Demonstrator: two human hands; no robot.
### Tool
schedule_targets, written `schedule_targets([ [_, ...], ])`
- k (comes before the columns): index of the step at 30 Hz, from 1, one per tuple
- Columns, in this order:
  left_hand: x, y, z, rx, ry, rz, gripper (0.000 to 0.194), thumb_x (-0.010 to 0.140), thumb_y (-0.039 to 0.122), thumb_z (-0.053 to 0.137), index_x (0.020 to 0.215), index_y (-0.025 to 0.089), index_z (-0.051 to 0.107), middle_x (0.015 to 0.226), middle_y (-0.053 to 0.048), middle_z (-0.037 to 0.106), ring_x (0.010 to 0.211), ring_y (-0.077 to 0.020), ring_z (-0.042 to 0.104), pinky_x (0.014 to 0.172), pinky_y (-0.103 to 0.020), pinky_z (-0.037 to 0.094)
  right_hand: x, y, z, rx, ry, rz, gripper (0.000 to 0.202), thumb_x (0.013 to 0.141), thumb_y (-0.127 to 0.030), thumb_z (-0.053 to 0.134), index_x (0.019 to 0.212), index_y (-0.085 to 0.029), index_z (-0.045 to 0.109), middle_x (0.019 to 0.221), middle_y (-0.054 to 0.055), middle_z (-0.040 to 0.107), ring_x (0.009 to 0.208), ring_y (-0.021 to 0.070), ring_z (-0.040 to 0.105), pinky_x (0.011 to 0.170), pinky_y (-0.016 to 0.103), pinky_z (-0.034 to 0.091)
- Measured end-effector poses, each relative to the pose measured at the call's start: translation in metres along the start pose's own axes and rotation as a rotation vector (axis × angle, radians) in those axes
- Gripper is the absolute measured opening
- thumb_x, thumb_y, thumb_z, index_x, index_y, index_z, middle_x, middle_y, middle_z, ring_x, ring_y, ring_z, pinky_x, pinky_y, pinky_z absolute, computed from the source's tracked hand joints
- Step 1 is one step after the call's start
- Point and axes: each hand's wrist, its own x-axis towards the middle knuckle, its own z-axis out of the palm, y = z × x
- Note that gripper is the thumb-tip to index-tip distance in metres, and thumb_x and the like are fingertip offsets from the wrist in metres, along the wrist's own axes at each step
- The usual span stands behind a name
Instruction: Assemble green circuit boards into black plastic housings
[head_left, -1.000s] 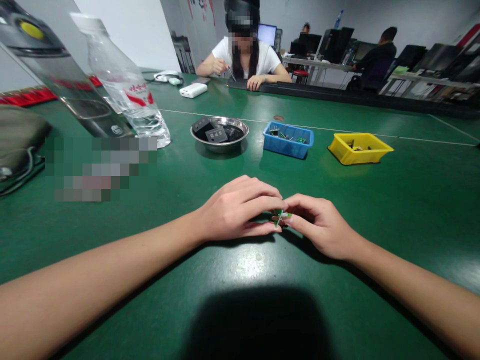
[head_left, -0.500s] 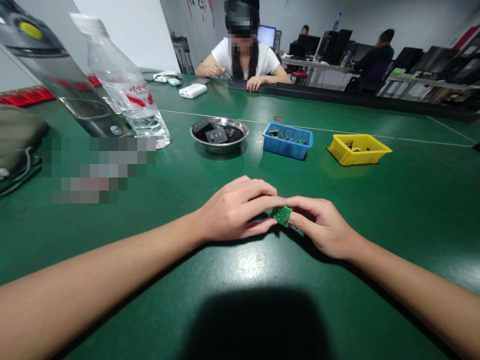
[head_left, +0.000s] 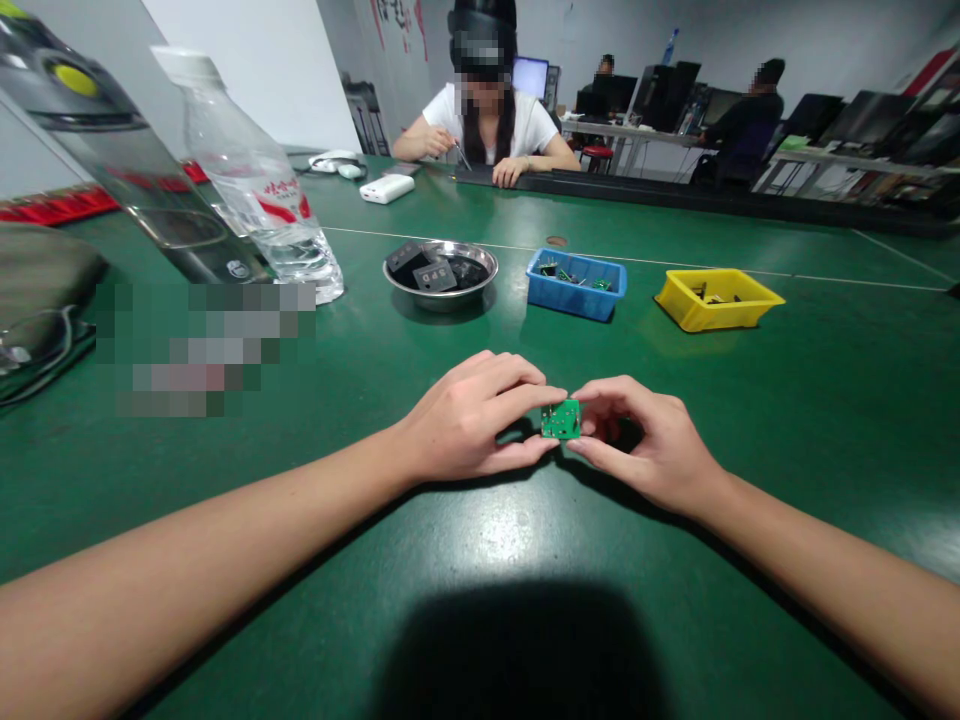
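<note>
A small green circuit board [head_left: 561, 419] is pinched between both of my hands just above the green table [head_left: 480, 560]. My left hand [head_left: 469, 417] grips its left edge with thumb and fingers. My right hand [head_left: 645, 440] grips its right edge, fingers curled over the top. The board's flat face is turned toward me. Both forearms rest on the table.
Beyond my hands stand a steel bowl [head_left: 440, 272] with black parts, a blue bin [head_left: 576, 282] and a yellow bin [head_left: 718, 298]. A water bottle [head_left: 259, 190] stands at the left. A person sits across the table; others work at desks behind.
The board has turned from edge-on to face-on toward me, and both hands have shifted slightly farther from me on the table.
</note>
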Motion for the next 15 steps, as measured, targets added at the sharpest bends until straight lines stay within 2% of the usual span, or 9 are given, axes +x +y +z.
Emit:
schedule_targets([
  [6,0.0010,0.0009,0.0001,-0.005,-0.015,0.012,0.027,0.096,0.032,0.069,0.115,0.013,0.066,0.096,-0.010,0.074,0.084,-0.0182,0.071,0.072,-0.030,0.053,0.0031,-0.0021,-0.0017,-0.053,0.011,-0.056,0.037,0.089,-0.028,0.078,0.122,-0.023,0.063,0.079,-0.003,0.068,0.065,0.0122,0.063,0.061,0.024,0.054],
  [10,0.0013,0.0023,-0.0001,-0.003,-0.035,0.016,0.026,0.096,0.032,0.068,0.116,0.015,0.066,0.095,-0.008,0.074,0.084,-0.0178,0.071,0.070,-0.029,0.052,0.0045,-0.0055,-0.0021,-0.084,0.028,-0.101,0.028,0.089,-0.030,0.080,0.112,-0.021,0.067,0.079,-0.001,0.069,0.066,0.0124,0.064,0.060,0.024,0.053],
  [15,0.0015,0.0029,-0.0003,-0.079,-0.061,-0.077,0.031,0.096,0.038,0.069,0.118,0.016,0.065,0.101,-0.009,0.074,0.092,-0.0194,0.071,0.078,-0.030,0.053,0.0042,-0.0084,-0.0022,-0.089,0.098,-0.106,0.022,0.090,-0.032,0.078,0.107,-0.022,0.069,0.076,-0.001,0.069,0.063,0.0130,0.062,0.057,0.025,0.053],
])
